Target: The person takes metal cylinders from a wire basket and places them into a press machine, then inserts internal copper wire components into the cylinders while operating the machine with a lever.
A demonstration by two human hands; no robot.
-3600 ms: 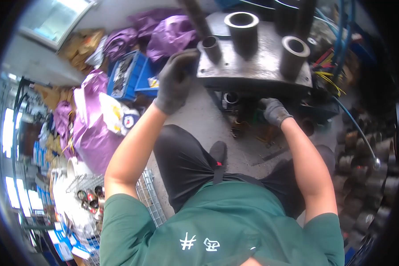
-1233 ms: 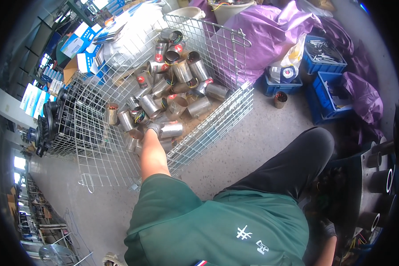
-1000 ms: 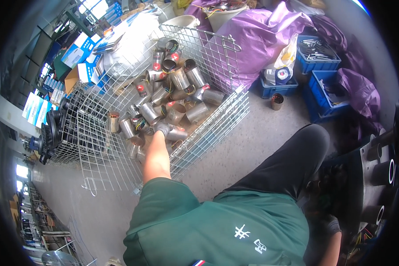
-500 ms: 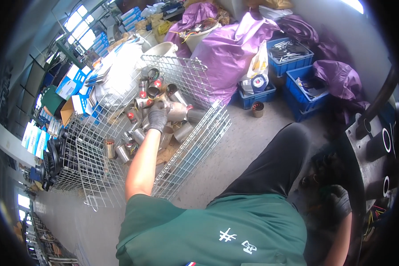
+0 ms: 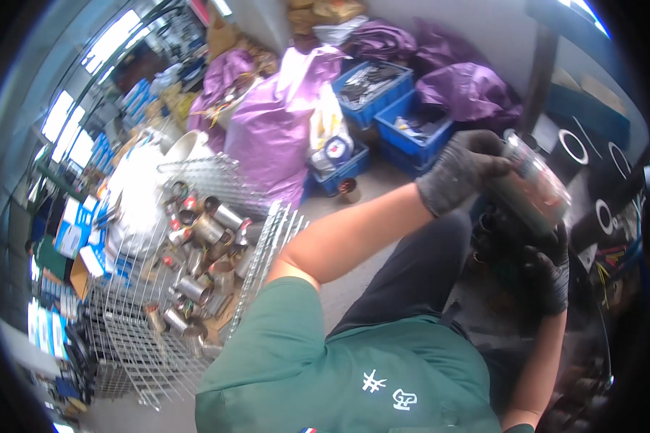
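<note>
My left hand [image 5: 460, 172], in a dark grey glove, is closed round the upper end of a metal cylinder [image 5: 530, 189], a tube-like housing with a reddish patch, blurred by motion. The cylinder is tilted, over the dark machinery at my right. Just below its lower end is my right hand [image 5: 548, 280], also gloved, its fingers apart and pointing up; whether they touch the cylinder I cannot tell. At my left a wire mesh basket [image 5: 267, 242] holds several similar metal cylinders [image 5: 193, 289], some with red inside, lying jumbled on cardboard.
A lone metal cylinder [image 5: 349, 190] stands on the floor ahead. Blue crates [image 5: 374, 115] of metal parts and purple sacks [image 5: 274, 133] line the far side. Black round tubes with pale rims [image 5: 574, 146] stick out at the right. Blue and white boxes [image 5: 72, 225] lie beyond the basket.
My left hand has left the basket and swung right, carrying a metal cylinder over to my right hand. The view has turned to the right.
</note>
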